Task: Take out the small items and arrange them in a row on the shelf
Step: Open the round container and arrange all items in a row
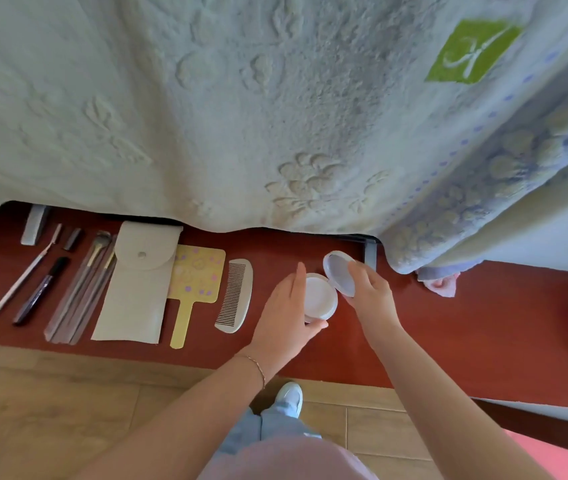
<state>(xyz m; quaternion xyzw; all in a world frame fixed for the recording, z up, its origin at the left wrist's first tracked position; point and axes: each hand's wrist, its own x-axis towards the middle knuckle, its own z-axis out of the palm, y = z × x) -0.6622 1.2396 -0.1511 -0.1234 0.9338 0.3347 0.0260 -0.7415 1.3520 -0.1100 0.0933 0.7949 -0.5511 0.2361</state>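
Already laid side by side on the red shelf [414, 341], left to right: thin wand [20, 278], dark pen [41, 289], bagged brushes [83, 289], white pouch [138, 282], yellow hand mirror [194, 289], comb [235, 296]; judged nearly done, with only the open round compact [320, 296] left to close and set down right of the comb. Left hand [286, 317] curled round the compact's base, right hand [372, 292] pinching its raised lid, both just above the shelf, forearms reaching in from the near edge.

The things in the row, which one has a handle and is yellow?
The yellow hand mirror. It lies between the white pouch and the white comb, and it alone is yellow, with pastel flowers and a handle pointing toward the person.
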